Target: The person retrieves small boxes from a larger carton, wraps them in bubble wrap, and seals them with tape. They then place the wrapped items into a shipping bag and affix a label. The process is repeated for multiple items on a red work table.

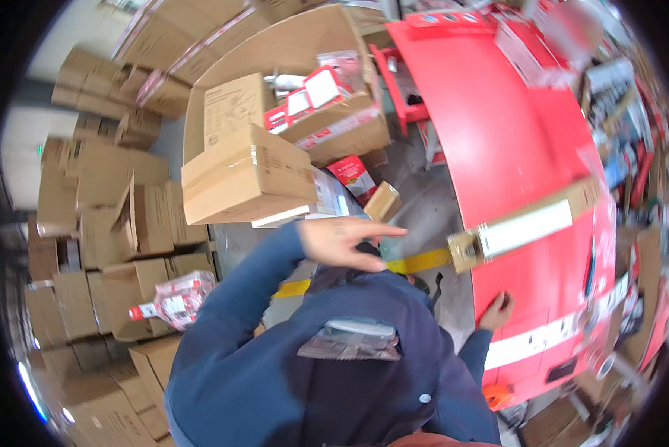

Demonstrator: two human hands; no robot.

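My left hand [345, 241] hangs over the floor in front of my body, fingers apart and holding nothing. Just beyond it is a small brown carton [383, 202]. My right hand [496, 312] is at the near edge of a red tabletop [496, 139], its fingers curled; whether anything small is between them cannot be made out. A long, narrow cardboard box [583, 196] with a white label [527, 228] lies across the tabletop, apart from both hands. One end of it reaches the table's edge.
A large open carton [334, 134] holds red-and-white packages [306, 98]; a taped carton [250, 181] stands before it. A red box [352, 176] is close by. Stacked cartons [105, 218] fill the left side. A red-and-white box [530, 53] sits at the table's far end.
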